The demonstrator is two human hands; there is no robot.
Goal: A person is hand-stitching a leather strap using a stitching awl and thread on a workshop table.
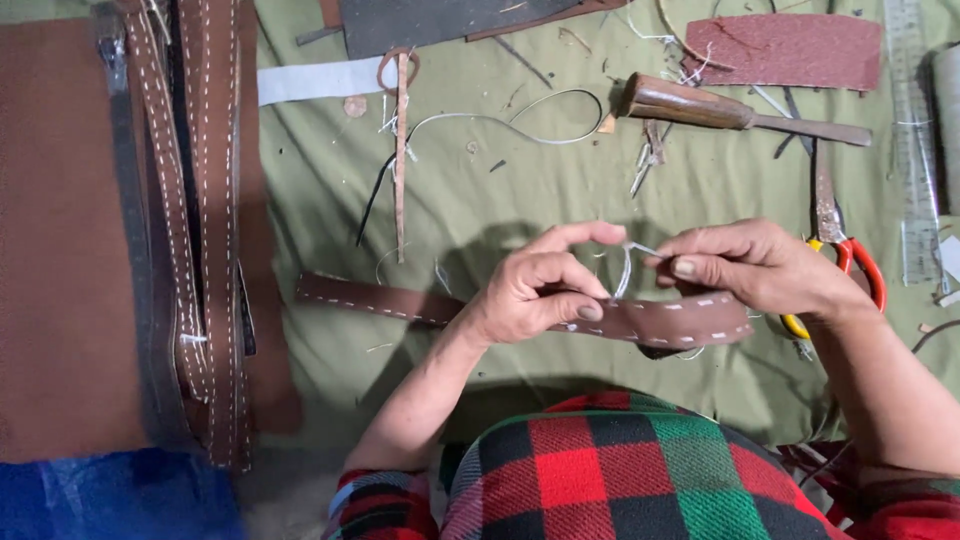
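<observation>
A brown leather strap point(690, 322) with white stitching lies across the green cloth point(480, 200) in front of me. My left hand point(540, 290) pinches the strap near its middle, thumb on top. My right hand point(755, 265) holds the strap's right end and pinches a white thread point(625, 268) that loops between both hands. The strap's left part point(365, 297) rests flat on the cloth.
Several stitched brown straps point(200, 220) lie on a brown leather sheet point(60, 230) at left. A wooden-handled tool point(720, 108), scissors with red and yellow handles point(850, 260), a clear ruler point(915, 150), a reddish leather piece point(790, 48) and thread scraps lie beyond.
</observation>
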